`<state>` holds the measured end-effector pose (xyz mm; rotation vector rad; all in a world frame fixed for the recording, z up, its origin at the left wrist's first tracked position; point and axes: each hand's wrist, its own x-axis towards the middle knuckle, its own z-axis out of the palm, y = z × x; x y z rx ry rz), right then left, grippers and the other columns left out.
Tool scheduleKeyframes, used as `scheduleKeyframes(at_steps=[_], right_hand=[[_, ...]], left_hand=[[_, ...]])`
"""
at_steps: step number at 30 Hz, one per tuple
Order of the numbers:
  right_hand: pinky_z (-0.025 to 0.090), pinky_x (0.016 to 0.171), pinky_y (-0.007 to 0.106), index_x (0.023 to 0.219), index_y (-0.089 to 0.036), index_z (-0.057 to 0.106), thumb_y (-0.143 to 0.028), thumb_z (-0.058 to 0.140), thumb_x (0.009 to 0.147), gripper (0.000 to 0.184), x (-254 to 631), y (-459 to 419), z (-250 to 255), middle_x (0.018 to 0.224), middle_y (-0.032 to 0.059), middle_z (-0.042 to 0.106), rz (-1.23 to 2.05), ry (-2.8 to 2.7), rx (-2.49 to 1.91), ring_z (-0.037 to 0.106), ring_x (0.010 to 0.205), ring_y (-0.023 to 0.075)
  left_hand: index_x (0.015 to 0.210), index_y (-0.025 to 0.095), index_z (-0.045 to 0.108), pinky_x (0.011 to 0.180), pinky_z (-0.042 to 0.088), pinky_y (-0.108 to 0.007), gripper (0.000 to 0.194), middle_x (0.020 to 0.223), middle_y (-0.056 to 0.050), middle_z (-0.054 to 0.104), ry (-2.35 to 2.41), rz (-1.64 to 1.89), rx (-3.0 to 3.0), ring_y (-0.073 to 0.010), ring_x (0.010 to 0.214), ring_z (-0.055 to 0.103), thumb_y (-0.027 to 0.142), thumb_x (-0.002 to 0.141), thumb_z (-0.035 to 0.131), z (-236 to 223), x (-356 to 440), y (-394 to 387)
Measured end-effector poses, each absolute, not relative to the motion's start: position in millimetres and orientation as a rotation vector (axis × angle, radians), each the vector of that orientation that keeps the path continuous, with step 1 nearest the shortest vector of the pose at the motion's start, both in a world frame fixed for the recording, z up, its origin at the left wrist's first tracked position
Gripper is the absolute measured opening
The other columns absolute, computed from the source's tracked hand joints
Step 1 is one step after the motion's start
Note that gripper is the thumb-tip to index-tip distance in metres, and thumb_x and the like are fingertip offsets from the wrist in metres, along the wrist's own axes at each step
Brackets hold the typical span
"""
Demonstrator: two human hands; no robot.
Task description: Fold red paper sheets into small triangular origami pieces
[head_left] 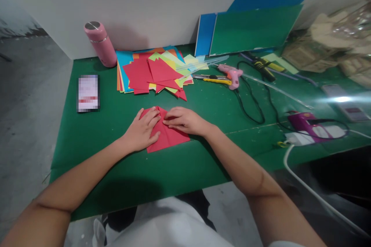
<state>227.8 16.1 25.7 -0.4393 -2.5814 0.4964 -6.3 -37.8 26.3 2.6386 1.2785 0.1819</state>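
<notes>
A red sheet of paper (169, 141) with crease lines lies on the green table in front of me, its far edge partly folded. My left hand (142, 131) rests flat on its left side, fingers spread and thumb pointing right. From the right, my right hand (184, 120) reaches onto the paper with its fingers pressed together at a flap near the top middle. The fingertips pinch the paper there, though part of the fold is hidden under them.
Beyond the hands lies a pile of coloured paper (139, 71). A pink bottle (101, 44) and a blurred-out phone-like object (88, 93) stand left. Rightward are a yellow utility knife (217, 81), a pink glue gun (232, 75), cables and a purple box (307, 125); boards (255, 31) lean behind.
</notes>
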Motion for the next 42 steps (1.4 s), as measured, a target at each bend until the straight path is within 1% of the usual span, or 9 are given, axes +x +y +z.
scheduleKeyframes(at_steps=[3,8,13,18,24,29,33,38,42], right_hand=[[0.051,0.087,0.037,0.105,-0.018,0.073,-0.025,0.049,0.098,0.026,227.5,16.2,25.8,0.106,0.0102,0.071,0.549,-2.58,-0.465,0.06,0.1,0.0199],[0.051,0.087,0.038,0.106,-0.018,0.073,-0.025,0.05,0.098,0.025,228.2,16.8,25.3,0.108,0.0096,0.071,0.578,-2.575,-0.473,0.06,0.1,0.0203],[0.05,0.087,0.037,0.106,-0.016,0.073,-0.024,0.051,0.097,0.025,228.3,17.5,24.8,0.108,0.0105,0.071,0.574,-2.58,-0.452,0.06,0.1,0.0206],[0.05,0.088,0.036,0.105,-0.016,0.073,-0.025,0.051,0.098,0.025,228.4,16.6,25.6,0.107,0.0108,0.07,0.57,-2.569,-0.457,0.059,0.101,0.0204],[0.051,0.087,0.037,0.106,-0.019,0.073,-0.025,0.051,0.098,0.025,228.2,16.7,26.1,0.107,0.0092,0.071,0.583,-2.585,-0.471,0.059,0.1,0.0199],[0.051,0.086,0.037,0.105,-0.016,0.074,-0.024,0.05,0.098,0.026,227.8,17.8,26.2,0.107,0.0105,0.071,0.543,-2.593,-0.443,0.06,0.099,0.0205],[0.051,0.086,0.037,0.104,-0.018,0.074,-0.025,0.049,0.098,0.026,227.1,16.6,26.6,0.106,0.0097,0.072,0.515,-2.596,-0.449,0.061,0.099,0.0199],[0.05,0.081,0.038,0.1,-0.018,0.075,-0.025,0.05,0.098,0.026,225.2,12.4,28.5,0.102,0.0094,0.074,0.447,-2.592,-0.486,0.064,0.094,0.0209],[0.051,0.083,0.039,0.1,-0.018,0.075,-0.024,0.052,0.097,0.025,226.7,8.8,34.1,0.105,0.0094,0.074,0.446,-2.631,-0.528,0.066,0.095,0.0218]], left_hand=[[0.136,0.01,0.048,0.122,0.015,-0.053,0.049,0.151,-0.017,0.04,1.28,0.166,2.639,-0.028,0.146,0.029,0.034,0.095,0.038,28.1,-5.9,-38.2],[0.139,0.014,0.045,0.121,0.016,-0.052,0.049,0.16,-0.012,0.026,1.279,0.134,2.619,-0.0265,0.149,0.023,0.033,0.094,0.04,32.9,-4.4,-38.4],[0.138,0.013,0.046,0.12,0.021,-0.049,0.052,0.157,-0.012,0.032,1.288,0.121,2.595,-0.0263,0.147,0.028,0.036,0.091,0.043,37.6,-4.4,-34.9],[0.145,0.011,0.039,0.117,0.027,-0.047,0.065,0.154,-0.013,0.038,1.284,0.142,2.617,-0.0276,0.143,0.035,0.041,0.088,0.047,37.1,-6.5,-28.5],[0.145,0.011,0.04,0.117,0.026,-0.046,0.066,0.155,-0.013,0.037,1.269,0.139,2.636,-0.0279,0.142,0.035,0.043,0.088,0.047,35.0,-9.2,-25.8],[0.145,0.013,0.041,0.115,0.029,-0.045,0.064,0.157,-0.011,0.033,1.283,0.106,2.633,-0.0284,0.143,0.034,0.043,0.089,0.047,38.4,-8.1,-26.2],[0.146,0.017,0.041,0.117,0.027,-0.046,0.064,0.158,-0.009,0.032,1.281,0.082,2.628,-0.0283,0.144,0.032,0.045,0.089,0.049,37.9,-9.0,-25.6],[0.149,0.027,0.037,0.119,0.02,-0.05,0.059,0.161,-0.008,0.023,1.192,0.0,2.667,-0.0285,0.148,0.024,0.048,0.095,0.046,35.5,-14.3,-22.3],[0.15,0.026,0.036,0.12,0.017,-0.051,0.059,0.162,-0.011,0.019,1.156,-0.043,2.663,-0.0296,0.149,0.021,0.05,0.096,0.045,35.0,-17.0,-20.0]])
